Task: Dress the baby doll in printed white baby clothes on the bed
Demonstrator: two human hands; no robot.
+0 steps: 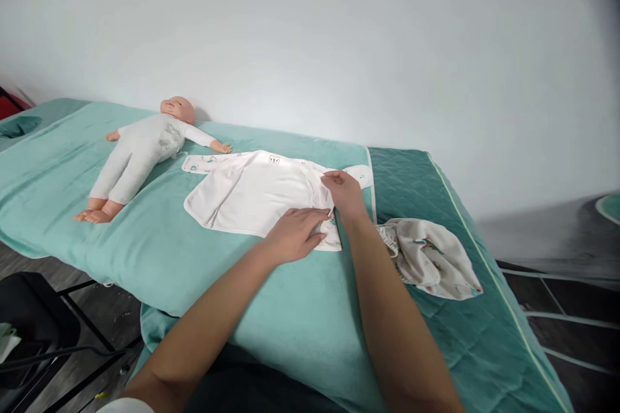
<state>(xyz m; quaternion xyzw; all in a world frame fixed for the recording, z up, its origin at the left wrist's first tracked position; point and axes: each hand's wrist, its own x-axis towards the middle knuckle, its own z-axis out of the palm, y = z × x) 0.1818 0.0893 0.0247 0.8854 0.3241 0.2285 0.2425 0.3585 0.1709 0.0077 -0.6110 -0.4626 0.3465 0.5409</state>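
Observation:
A white baby shirt [252, 197] lies spread flat on a light green towel [159, 245] on the table. My left hand [294, 234] rests flat on the shirt's near right edge, fingers stretched out. My right hand [345, 193] is just beyond it, fingers curled and pinching the shirt's right side. A baby doll [138, 155] in a grey suit lies on its back to the left of the shirt.
A crumpled patterned cloth [431, 258] lies to the right on the dark green quilted cover [484, 342]. A white wall runs behind the table. A black chair frame [43, 335] stands at the lower left, beside the table's edge.

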